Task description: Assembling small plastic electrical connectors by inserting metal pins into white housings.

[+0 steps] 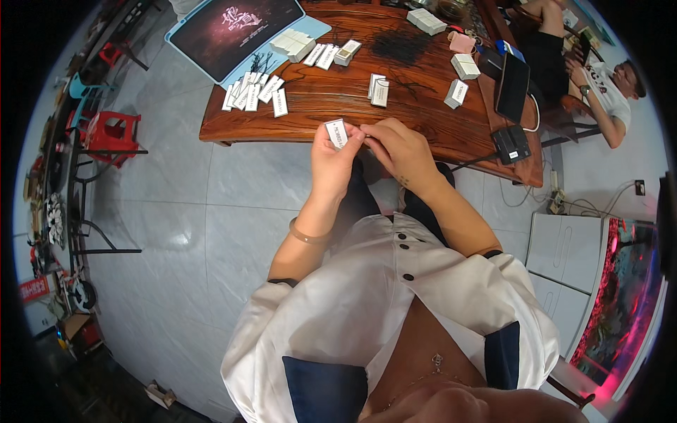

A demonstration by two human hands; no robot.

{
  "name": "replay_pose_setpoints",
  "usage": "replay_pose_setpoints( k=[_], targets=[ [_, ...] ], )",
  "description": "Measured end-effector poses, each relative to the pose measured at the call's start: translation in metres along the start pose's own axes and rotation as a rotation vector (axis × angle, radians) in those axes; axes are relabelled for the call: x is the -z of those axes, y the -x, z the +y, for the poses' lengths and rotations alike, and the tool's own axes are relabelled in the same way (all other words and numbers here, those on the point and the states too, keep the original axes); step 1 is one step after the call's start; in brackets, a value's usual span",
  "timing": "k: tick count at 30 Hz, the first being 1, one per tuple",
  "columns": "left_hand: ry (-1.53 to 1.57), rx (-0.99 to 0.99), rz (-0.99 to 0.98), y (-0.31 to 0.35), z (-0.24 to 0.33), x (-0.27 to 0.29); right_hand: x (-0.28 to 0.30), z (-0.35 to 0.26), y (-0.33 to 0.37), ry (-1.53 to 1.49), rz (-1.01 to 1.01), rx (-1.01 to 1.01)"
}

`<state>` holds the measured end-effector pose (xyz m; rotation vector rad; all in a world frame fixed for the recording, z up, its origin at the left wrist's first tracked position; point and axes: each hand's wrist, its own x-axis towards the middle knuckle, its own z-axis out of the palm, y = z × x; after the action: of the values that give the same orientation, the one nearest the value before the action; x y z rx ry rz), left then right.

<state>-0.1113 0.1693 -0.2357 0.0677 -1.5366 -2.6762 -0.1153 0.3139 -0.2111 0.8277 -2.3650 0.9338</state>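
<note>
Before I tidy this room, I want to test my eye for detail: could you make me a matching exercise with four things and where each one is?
Things:
1. Raised white tag
2. Nearer red stool
3. Biggest heap of black strings
4. Bangle

Places:
A. Around the left forearm
B. On the wooden table
C. In the left hand
D. On the floor, left of the table

Pairs: 1-C, 2-D, 3-B, 4-A

The wooden counter (324, 88) is carrying 1 blue-edged panel (240, 32); white tags (252, 96) are lying near it, black strings (400, 46) are lying heaped farther back, and 1 black box (510, 144) is sitting near the right corner.
</note>
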Motion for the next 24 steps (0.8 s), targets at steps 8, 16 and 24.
replay_pose_setpoints(
  k=[8, 16, 24],
  targets=[
    [0.0, 0.065, -0.147, -0.001, -0.002, 0.006, 0.006, -0.005, -0.011, 0.089, 0.134, 0.083],
    [-0.18, -0.05, -0.17, 0.006, -0.008, 0.001, -0.002, -0.012, -0.02, 0.001, 0.144, -0.01],
    [-0.618, -0.323, -0.072, 0.008, -0.009, 0.002, -0.005, -0.017, -0.021, -0.026, 0.134, -0.084]
  ],
)
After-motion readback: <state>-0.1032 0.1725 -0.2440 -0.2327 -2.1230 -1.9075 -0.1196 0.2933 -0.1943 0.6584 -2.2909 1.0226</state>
